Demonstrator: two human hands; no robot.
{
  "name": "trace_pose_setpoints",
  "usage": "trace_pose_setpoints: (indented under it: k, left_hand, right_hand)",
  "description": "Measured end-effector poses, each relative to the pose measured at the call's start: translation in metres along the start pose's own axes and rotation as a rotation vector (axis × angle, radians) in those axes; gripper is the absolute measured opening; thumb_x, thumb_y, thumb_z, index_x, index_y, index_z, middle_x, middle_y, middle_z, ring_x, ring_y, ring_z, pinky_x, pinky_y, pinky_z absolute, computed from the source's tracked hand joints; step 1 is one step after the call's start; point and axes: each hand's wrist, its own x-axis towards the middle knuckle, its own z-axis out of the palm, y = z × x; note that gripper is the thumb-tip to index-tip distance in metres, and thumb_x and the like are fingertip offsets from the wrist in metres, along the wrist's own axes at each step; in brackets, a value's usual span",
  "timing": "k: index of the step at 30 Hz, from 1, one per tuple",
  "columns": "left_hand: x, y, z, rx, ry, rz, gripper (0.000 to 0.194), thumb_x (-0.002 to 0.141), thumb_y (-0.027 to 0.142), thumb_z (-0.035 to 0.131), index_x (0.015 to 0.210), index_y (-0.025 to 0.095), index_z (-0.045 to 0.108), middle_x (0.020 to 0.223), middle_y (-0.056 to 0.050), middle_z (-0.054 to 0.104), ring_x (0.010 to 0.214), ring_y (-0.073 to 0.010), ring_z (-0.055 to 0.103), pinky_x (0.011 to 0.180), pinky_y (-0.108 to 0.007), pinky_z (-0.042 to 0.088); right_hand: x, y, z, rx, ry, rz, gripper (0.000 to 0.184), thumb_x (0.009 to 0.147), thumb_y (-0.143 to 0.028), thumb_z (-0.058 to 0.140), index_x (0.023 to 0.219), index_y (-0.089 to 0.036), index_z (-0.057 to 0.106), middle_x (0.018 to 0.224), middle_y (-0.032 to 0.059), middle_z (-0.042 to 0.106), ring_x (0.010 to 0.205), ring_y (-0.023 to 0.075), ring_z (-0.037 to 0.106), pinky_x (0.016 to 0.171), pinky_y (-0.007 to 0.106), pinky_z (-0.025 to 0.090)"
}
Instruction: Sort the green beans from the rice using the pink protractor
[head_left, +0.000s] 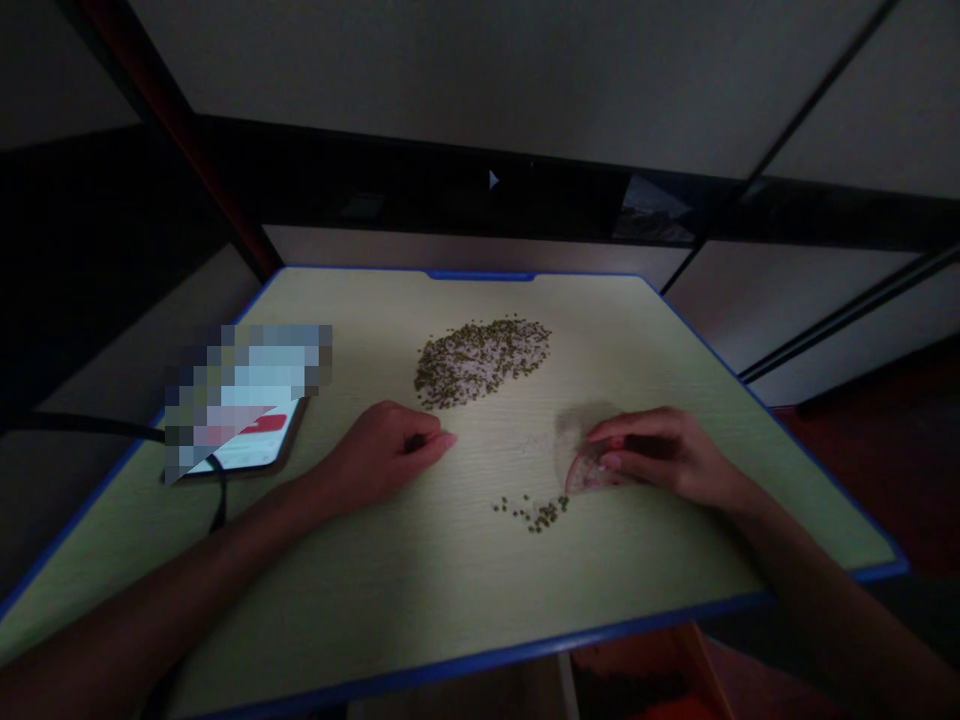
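A mixed pile of small green beans and pale grains [484, 360] is spread on the middle of the table. My left hand [386, 450] rests just below its left side, fingers curled and thumb pressed to them; anything inside is hidden. On the right, my right hand [679, 455] pinches a clear cup with pink markings [592, 470], which lies tilted on the tabletop. Beside the cup's lower left edge is a small loose group of green beans [546, 515]. A few pale grains [534, 442] lie between my hands.
A lit phone [255, 440], partly blurred out, lies at the table's left, with a dark cable [219, 490] by it. The pale table [360, 610] has a blue rim. Behind stands a light panel with a dark band [420, 190]. An orange container [701, 660] shows under the front edge.
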Motion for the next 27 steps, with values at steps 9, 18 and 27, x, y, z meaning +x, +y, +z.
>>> trace_pose_setpoints:
  k: [9, 18, 27]
  left_hand:
    - [0.0012, 0.0022, -0.0028, 0.018, -0.025, -0.038, 0.039, 0.078, 0.037, 0.04, 0.046, 0.017, 0.03, 0.043, 0.006, 0.027, 0.043, -0.0059, 0.029, 0.046, -0.021, 0.022]
    - [0.0004, 0.0042, -0.0034, 0.005, -0.026, -0.023, 0.04, 0.078, 0.037, 0.041, 0.045, 0.017, 0.031, 0.043, 0.006, 0.028, 0.043, -0.0059, 0.029, 0.046, -0.02, 0.022]
    - [0.0007, 0.0046, -0.0042, 0.012, -0.039, -0.042, 0.039, 0.078, 0.037, 0.041, 0.046, 0.017, 0.032, 0.044, 0.005, 0.029, 0.044, -0.0062, 0.03, 0.048, -0.021, 0.023]
  right_hand:
    - [-0.0005, 0.0007, 0.0038, -0.031, -0.001, -0.065, 0.018, 0.073, -0.021, 0.064, 0.09, -0.016, 0.07, 0.065, 0.0009, 0.063, 0.054, 0.0099, 0.056, 0.048, 0.02, 0.046]
    - [0.0019, -0.0016, 0.0077, -0.085, -0.004, -0.11, 0.02, 0.076, -0.024, 0.062, 0.092, -0.015, 0.069, 0.067, 0.0027, 0.065, 0.053, 0.0101, 0.055, 0.046, 0.02, 0.043]
    - [-0.0009, -0.0032, 0.0032, -0.089, -0.075, -0.147, 0.018, 0.078, -0.024, 0.062, 0.091, -0.013, 0.069, 0.063, 0.0025, 0.064, 0.055, 0.0105, 0.057, 0.048, 0.02, 0.045]
